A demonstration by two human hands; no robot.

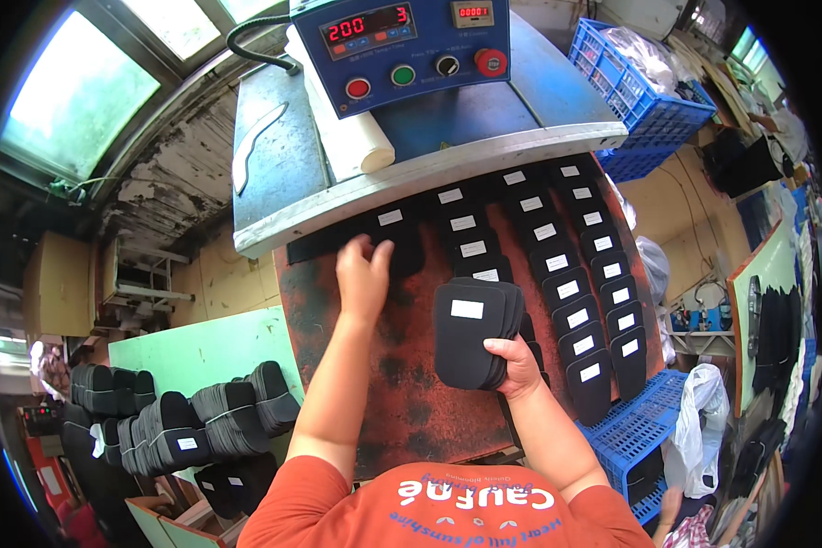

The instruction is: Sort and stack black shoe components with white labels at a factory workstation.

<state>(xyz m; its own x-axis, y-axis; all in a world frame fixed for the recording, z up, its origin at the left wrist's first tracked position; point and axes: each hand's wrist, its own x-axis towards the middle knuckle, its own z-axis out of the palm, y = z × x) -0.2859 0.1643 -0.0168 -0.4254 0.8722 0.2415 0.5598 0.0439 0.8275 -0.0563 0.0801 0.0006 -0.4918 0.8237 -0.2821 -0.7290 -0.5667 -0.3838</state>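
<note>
My right hand (515, 363) grips a stack of black flat pads (466, 338) with rounded corners, thumb on top near the lower right edge. A white label (467, 310) shows on the uppermost pad. Over the left part of the reddish-brown board, my left hand (363, 279) has bent fingers with a gap between thumb and forefinger, and nothing visible in them. Just beyond its fingertips lies a dark pad with a white label (390, 216), partly under the machine's edge. Overlapping labelled pads (578, 319) run in rows across the board to the right.
Ahead stands a blue machine with a control box (402, 55) and a metal front edge (429, 183). Bundled black pads (164, 434) sit by a green board (210, 352) at left. Blue crates (639, 429) and a plastic bag (700, 429) are at right; another person's hand (671, 502) shows below.
</note>
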